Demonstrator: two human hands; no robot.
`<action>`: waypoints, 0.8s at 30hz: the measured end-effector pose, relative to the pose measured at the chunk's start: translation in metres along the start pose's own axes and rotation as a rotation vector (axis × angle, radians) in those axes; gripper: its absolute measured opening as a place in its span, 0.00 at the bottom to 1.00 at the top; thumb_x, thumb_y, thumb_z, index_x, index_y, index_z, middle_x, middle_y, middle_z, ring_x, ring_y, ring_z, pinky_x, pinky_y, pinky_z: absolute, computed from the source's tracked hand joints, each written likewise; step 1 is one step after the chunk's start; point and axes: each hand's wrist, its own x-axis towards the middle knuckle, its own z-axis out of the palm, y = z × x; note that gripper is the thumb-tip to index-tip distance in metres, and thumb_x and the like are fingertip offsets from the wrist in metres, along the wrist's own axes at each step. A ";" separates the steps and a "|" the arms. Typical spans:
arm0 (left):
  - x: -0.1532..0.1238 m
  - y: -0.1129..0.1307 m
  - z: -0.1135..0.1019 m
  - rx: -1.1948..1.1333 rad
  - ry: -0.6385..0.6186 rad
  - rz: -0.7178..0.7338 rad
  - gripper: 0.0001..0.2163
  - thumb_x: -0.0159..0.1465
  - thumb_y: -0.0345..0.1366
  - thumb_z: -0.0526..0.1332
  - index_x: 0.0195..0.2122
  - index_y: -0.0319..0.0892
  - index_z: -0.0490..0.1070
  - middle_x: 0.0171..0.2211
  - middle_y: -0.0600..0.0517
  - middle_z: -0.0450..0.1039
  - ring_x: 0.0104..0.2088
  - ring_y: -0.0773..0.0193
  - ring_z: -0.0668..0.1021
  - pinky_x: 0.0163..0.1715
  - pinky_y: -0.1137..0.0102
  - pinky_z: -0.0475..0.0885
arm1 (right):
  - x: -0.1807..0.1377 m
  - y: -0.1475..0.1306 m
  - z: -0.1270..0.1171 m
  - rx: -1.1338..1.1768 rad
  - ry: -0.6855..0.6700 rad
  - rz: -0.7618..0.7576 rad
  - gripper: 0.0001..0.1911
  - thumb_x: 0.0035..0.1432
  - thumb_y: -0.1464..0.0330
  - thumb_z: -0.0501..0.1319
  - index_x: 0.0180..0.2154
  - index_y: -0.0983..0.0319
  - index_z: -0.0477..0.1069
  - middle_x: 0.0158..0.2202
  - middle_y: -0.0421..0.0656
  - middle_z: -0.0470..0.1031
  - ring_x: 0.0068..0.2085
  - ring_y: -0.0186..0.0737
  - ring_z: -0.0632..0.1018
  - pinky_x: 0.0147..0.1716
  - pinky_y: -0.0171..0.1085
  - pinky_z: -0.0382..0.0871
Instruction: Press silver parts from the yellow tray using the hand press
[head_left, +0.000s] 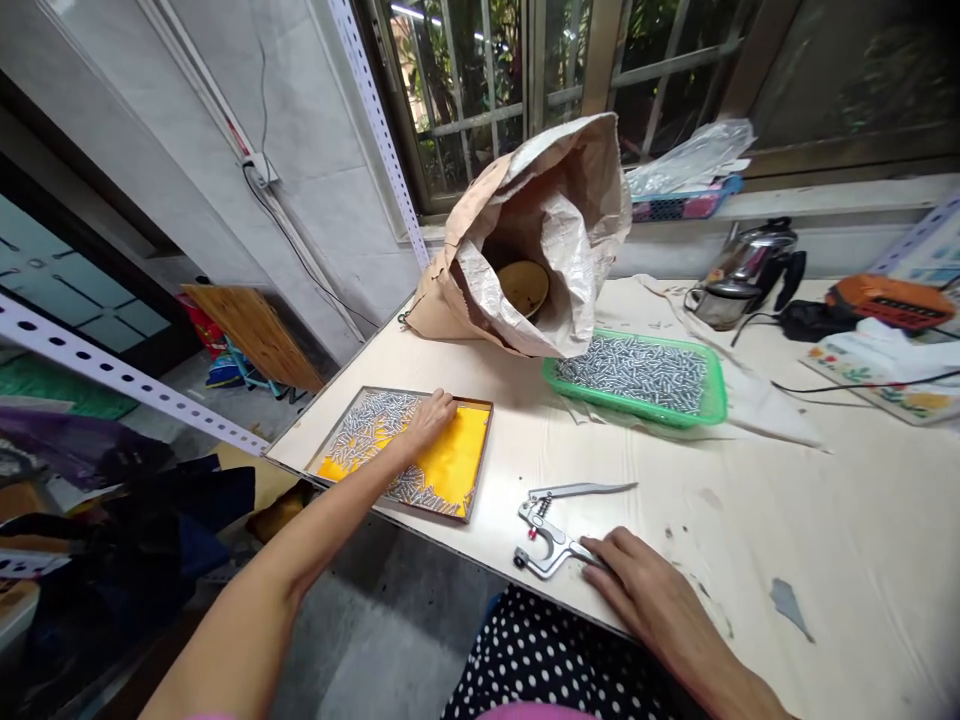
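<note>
My left hand [427, 418] reaches into a shallow yellow-lined tray [457, 462] at the table's left front, fingers down on the small silver metal pieces [367, 425] spread over it. Whether it holds any I cannot tell. My right hand [645, 590] rests near the front edge, its fingertips touching the lower handle of silver hand pliers [551, 525] lying open on the table. A green tray [711, 395] heaped with the same silver pieces sits farther back.
A big open paper sack [555, 230] with a yellow bowl [523, 287] inside stands behind the trays. A metal kettle [739, 272], cables, an orange tool [889, 300] and a cloth lie at the right. Perforated shelf posts [112, 375] flank the table.
</note>
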 end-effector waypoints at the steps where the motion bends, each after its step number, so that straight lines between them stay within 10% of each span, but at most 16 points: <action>1: -0.001 0.002 -0.003 -0.019 0.011 -0.019 0.09 0.66 0.26 0.52 0.37 0.38 0.72 0.40 0.42 0.72 0.45 0.54 0.70 0.44 0.64 0.67 | 0.001 -0.001 0.000 -0.026 -0.012 -0.006 0.14 0.68 0.62 0.51 0.47 0.55 0.73 0.36 0.45 0.73 0.35 0.43 0.78 0.33 0.40 0.74; 7: -0.032 0.061 -0.030 -0.451 0.141 -0.103 0.09 0.64 0.30 0.56 0.41 0.39 0.75 0.39 0.47 0.77 0.40 0.60 0.76 0.46 0.65 0.71 | 0.005 -0.001 -0.002 -0.084 -0.084 0.005 0.12 0.68 0.66 0.51 0.44 0.60 0.72 0.38 0.45 0.72 0.36 0.40 0.77 0.36 0.38 0.71; 13: -0.083 0.141 -0.039 -0.961 -0.214 -0.168 0.08 0.61 0.36 0.60 0.37 0.39 0.76 0.31 0.50 0.78 0.27 0.67 0.77 0.30 0.73 0.71 | 0.010 0.000 -0.006 -0.139 -0.131 0.016 0.08 0.67 0.68 0.54 0.39 0.60 0.71 0.38 0.42 0.71 0.34 0.36 0.74 0.30 0.34 0.63; 24: -0.090 0.164 -0.014 -1.282 -0.453 -0.516 0.12 0.52 0.41 0.67 0.26 0.37 0.73 0.16 0.58 0.65 0.16 0.74 0.62 0.17 0.76 0.55 | 0.008 0.001 -0.006 -0.182 -0.095 -0.016 0.06 0.66 0.68 0.56 0.38 0.61 0.71 0.37 0.42 0.71 0.35 0.35 0.72 0.29 0.34 0.56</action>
